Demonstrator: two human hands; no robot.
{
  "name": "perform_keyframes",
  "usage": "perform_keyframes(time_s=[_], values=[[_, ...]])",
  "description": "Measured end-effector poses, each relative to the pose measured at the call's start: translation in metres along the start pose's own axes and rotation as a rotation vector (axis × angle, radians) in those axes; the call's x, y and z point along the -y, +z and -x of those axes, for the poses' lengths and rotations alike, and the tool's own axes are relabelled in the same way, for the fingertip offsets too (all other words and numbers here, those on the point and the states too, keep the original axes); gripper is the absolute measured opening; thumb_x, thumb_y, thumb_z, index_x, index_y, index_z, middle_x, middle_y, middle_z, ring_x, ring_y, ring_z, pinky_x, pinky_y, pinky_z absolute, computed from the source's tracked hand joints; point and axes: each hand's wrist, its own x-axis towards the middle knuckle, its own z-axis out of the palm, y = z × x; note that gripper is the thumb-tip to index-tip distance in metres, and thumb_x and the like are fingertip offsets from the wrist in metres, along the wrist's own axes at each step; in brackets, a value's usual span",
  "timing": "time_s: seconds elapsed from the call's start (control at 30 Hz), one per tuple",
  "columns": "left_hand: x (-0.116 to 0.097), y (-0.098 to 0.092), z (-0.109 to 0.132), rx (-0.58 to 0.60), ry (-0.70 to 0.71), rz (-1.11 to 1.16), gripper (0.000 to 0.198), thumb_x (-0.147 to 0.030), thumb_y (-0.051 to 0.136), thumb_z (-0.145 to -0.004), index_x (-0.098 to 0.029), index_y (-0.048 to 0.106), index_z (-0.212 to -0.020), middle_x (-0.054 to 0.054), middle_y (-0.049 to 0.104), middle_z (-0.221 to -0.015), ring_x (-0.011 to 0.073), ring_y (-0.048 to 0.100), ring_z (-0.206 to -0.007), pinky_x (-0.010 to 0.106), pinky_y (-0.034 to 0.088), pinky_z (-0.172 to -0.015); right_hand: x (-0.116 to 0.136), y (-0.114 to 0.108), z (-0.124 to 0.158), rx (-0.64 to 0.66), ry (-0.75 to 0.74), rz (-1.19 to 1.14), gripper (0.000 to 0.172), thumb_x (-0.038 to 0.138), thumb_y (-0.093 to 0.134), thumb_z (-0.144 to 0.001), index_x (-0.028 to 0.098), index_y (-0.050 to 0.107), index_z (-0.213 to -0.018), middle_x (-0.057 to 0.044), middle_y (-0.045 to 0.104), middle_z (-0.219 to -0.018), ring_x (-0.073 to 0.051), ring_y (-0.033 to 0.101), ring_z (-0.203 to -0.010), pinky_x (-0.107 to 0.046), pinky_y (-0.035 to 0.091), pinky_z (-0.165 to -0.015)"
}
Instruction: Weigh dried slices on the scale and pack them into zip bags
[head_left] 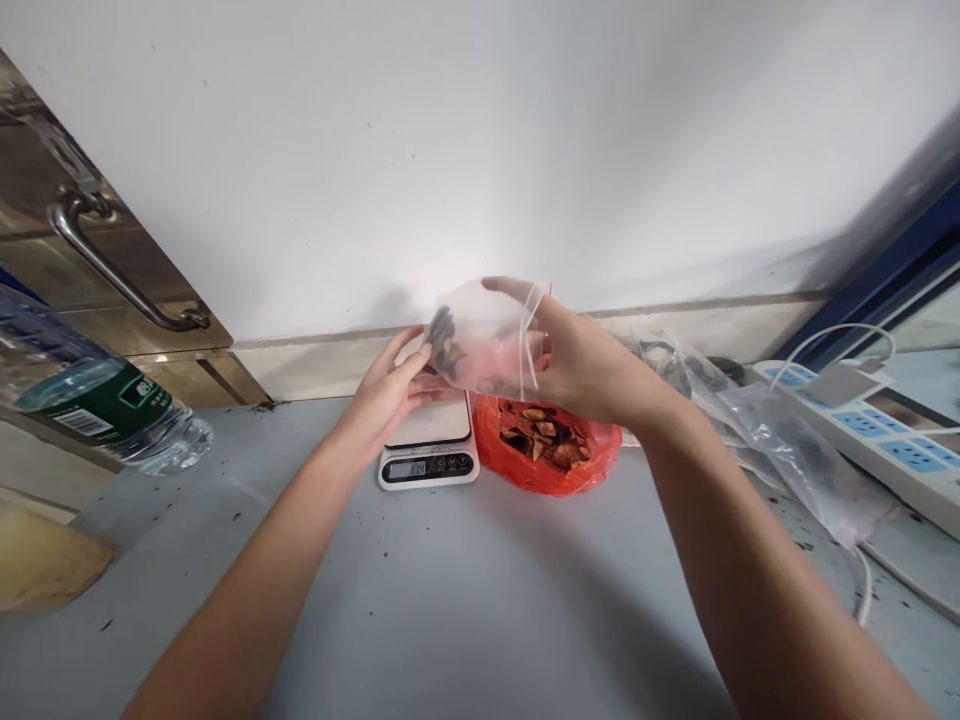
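Observation:
A clear plastic bag with dark dried slices at its left end is held up above the scale and the red bag. My left hand is closed on the bag's left end, thumb in front. At the other end, my right hand grips the bag near its white-edged mouth, with one finger stretched along the top; some of its fingers are blurred behind the plastic. Below my left hand sits a white digital scale with a lit display. Beside it, an open red plastic bag contains brown dried slices.
A water bottle with a green label stands at the left, near a metal door handle. On the right lie clear plastic bags, a white power strip and cables. A white wall rises behind the grey table.

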Motion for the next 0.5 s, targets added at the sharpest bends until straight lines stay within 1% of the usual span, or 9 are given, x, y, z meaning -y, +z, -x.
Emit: perform_keyframes(time_s=[0.07, 0.1, 0.13, 0.2, 0.23, 0.3, 0.33, 0.4, 0.5], values=[[-0.002, 0.002, -0.001, 0.003, 0.003, 0.107, 0.052, -0.034, 0.080, -0.086, -0.023, 0.061, -0.133, 0.006, 0.074, -0.105, 0.0167, 0.073, -0.078, 0.031, 0.060, -0.075, -0.005, -0.011, 0.003, -0.004, 0.005, 0.020, 0.091, 0.034, 0.077, -0.080, 0.029, 0.038, -0.162, -0.003, 0.077, -0.098, -0.023, 0.070, -0.084, -0.038, 0.055, -0.081], [-0.003, 0.003, -0.002, -0.011, 0.010, 0.133, 0.051, -0.033, 0.084, -0.082, -0.022, 0.064, -0.127, 0.006, 0.075, -0.102, 0.0166, 0.073, -0.078, 0.030, 0.059, -0.074, -0.009, -0.018, 0.005, 0.003, 0.019, 0.053, 0.084, 0.034, 0.076, -0.080, 0.029, 0.046, -0.158, -0.004, 0.078, -0.100, -0.023, 0.071, -0.084, -0.037, 0.055, -0.080], [-0.004, 0.003, -0.004, -0.027, 0.013, 0.146, 0.048, -0.033, 0.087, -0.079, -0.021, 0.066, -0.121, 0.005, 0.075, -0.099, 0.0171, 0.072, -0.080, 0.029, 0.059, -0.073, -0.014, -0.026, 0.007, 0.024, 0.039, 0.094, 0.072, 0.034, 0.074, -0.080, 0.029, 0.057, -0.150, -0.004, 0.078, -0.103, -0.023, 0.071, -0.086, -0.036, 0.055, -0.079], [-0.005, 0.006, -0.007, -0.045, 0.022, 0.140, 0.039, -0.034, 0.090, -0.074, -0.020, 0.072, -0.106, 0.006, 0.075, -0.096, 0.0182, 0.072, -0.083, 0.027, 0.057, -0.071, -0.024, -0.042, 0.013, 0.113, 0.079, 0.177, 0.041, 0.039, 0.069, -0.082, 0.028, 0.077, -0.121, -0.004, 0.078, -0.105, -0.023, 0.070, -0.089, -0.035, 0.054, -0.075], [-0.006, 0.008, -0.008, -0.042, 0.037, 0.123, 0.035, -0.034, 0.090, -0.072, -0.020, 0.073, -0.099, 0.006, 0.075, -0.095, 0.0179, 0.072, -0.084, 0.026, 0.056, -0.070, -0.029, -0.050, 0.016, 0.170, 0.098, 0.218, 0.031, 0.043, 0.067, -0.084, 0.028, 0.081, -0.106, -0.004, 0.079, -0.101, -0.023, 0.070, -0.087, -0.034, 0.052, -0.073], [-0.008, 0.014, -0.011, -0.009, 0.077, 0.069, 0.030, -0.036, 0.090, -0.070, -0.019, 0.076, -0.090, 0.006, 0.076, -0.096, 0.0161, 0.070, -0.082, 0.024, 0.053, -0.068, -0.037, -0.063, 0.022, 0.251, 0.143, 0.290, 0.031, 0.051, 0.063, -0.085, 0.026, 0.082, -0.088, -0.003, 0.078, -0.090, -0.022, 0.067, -0.080, -0.034, 0.050, -0.068], [-0.009, 0.019, -0.012, 0.010, 0.099, 0.042, 0.029, -0.037, 0.089, -0.070, -0.019, 0.077, -0.088, 0.006, 0.076, -0.097, 0.0155, 0.069, -0.081, 0.024, 0.052, -0.069, -0.040, -0.068, 0.024, 0.264, 0.174, 0.315, 0.034, 0.053, 0.062, -0.085, 0.026, 0.082, -0.085, -0.003, 0.078, -0.087, -0.022, 0.067, -0.079, -0.035, 0.049, -0.068], [-0.012, 0.028, -0.014, 0.019, 0.138, -0.006, 0.026, -0.036, 0.088, -0.070, -0.019, 0.077, -0.087, 0.005, 0.076, -0.098, 0.0164, 0.068, -0.083, 0.026, 0.052, -0.070, -0.044, -0.074, 0.027, 0.239, 0.250, 0.335, 0.036, 0.056, 0.063, -0.083, 0.025, 0.082, -0.086, -0.005, 0.079, -0.091, -0.025, 0.068, -0.082, -0.037, 0.050, -0.071], [-0.016, 0.042, -0.017, -0.026, 0.168, -0.072, 0.021, -0.032, 0.084, -0.074, -0.019, 0.078, -0.089, 0.006, 0.076, -0.098, 0.0201, 0.069, -0.092, 0.026, 0.052, -0.070, -0.046, -0.076, 0.028, 0.202, 0.316, 0.322, 0.035, 0.057, 0.067, -0.080, 0.026, 0.081, -0.086, -0.007, 0.079, -0.098, -0.027, 0.069, -0.088, -0.039, 0.051, -0.076]])
